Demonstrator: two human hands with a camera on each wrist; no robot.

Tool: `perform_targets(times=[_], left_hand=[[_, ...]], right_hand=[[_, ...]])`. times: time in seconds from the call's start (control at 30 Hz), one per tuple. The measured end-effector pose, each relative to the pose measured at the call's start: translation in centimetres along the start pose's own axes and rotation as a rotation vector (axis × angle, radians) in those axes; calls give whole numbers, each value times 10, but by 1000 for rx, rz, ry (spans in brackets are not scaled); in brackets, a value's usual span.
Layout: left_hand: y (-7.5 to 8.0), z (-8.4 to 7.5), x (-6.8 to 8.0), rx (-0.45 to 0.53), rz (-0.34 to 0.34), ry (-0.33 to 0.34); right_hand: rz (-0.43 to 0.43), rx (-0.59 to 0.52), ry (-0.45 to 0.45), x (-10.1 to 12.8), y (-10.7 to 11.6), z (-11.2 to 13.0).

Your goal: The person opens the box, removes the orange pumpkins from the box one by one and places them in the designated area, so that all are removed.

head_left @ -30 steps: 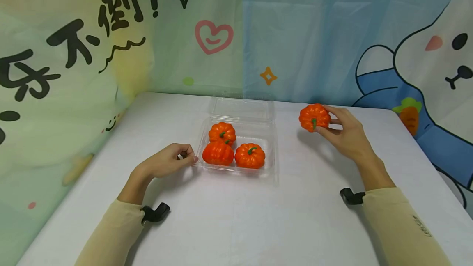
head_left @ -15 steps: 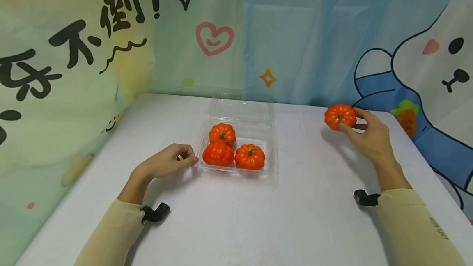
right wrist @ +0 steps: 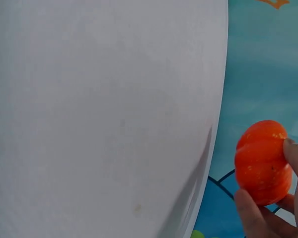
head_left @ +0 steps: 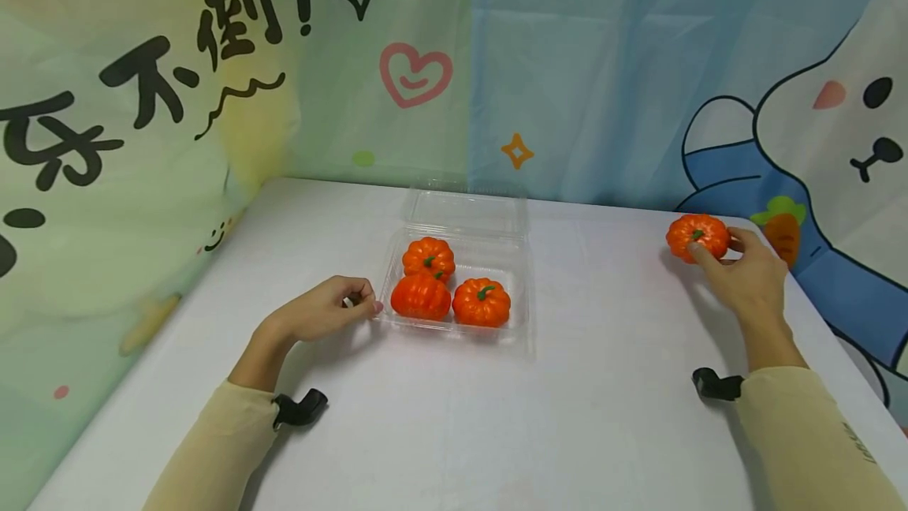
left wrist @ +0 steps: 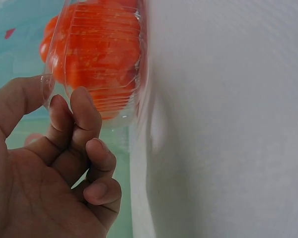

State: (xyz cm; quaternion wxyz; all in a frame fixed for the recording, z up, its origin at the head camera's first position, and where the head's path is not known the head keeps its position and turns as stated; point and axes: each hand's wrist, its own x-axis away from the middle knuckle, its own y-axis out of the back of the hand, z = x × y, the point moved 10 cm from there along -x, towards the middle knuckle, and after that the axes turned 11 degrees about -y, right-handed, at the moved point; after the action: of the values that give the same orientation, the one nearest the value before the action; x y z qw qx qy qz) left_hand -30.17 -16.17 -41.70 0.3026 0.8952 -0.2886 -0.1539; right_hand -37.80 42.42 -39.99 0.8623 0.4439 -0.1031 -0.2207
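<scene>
My right hand (head_left: pixel 753 278) grips a small orange toy pumpkin (head_left: pixel 698 237) with a green stem, held above the far right part of the table. Its thumb lies on the stem side in the right wrist view, fingers round the other side of the pumpkin (right wrist: pixel 263 163). At the middle of the table stands a clear plastic clamshell box (head_left: pixel 489 259), its lid (head_left: pixel 464 210) folded back. Three more pumpkins sit in it: one behind (head_left: pixel 428 257), one tipped at front left (head_left: pixel 420 297), one at front right (head_left: pixel 481 303). My left hand (head_left: pixel 322 310) pinches the box's front left corner rim.
A white cloth covers the table (head_left: pixel 603 416). Close behind it hangs a printed curtain (head_left: pixel 567 77) with cartoon figures. Black wrist mounts (head_left: pixel 301 408) stick out from both sleeves.
My right hand has carried its pumpkin to the right, away from the box, and slightly lower in the last half second. The left hand and the box have stayed in place.
</scene>
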Motion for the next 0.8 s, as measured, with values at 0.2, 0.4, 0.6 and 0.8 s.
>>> perform_targets(times=[0.2, 0.4, 0.6, 0.8], left_hand=[[0, 0, 1, 1, 1, 9], [0, 1, 1, 2, -1, 15], [-1, -1, 2, 8, 0, 3], [-1, -1, 2, 12, -4, 2]], right_hand=[[85, 92, -87, 0, -4, -15], [112, 126, -100, 1, -6, -22], [154, 193, -79, -2, -13, -27], [159, 199, -56, 0, -13, -18]])
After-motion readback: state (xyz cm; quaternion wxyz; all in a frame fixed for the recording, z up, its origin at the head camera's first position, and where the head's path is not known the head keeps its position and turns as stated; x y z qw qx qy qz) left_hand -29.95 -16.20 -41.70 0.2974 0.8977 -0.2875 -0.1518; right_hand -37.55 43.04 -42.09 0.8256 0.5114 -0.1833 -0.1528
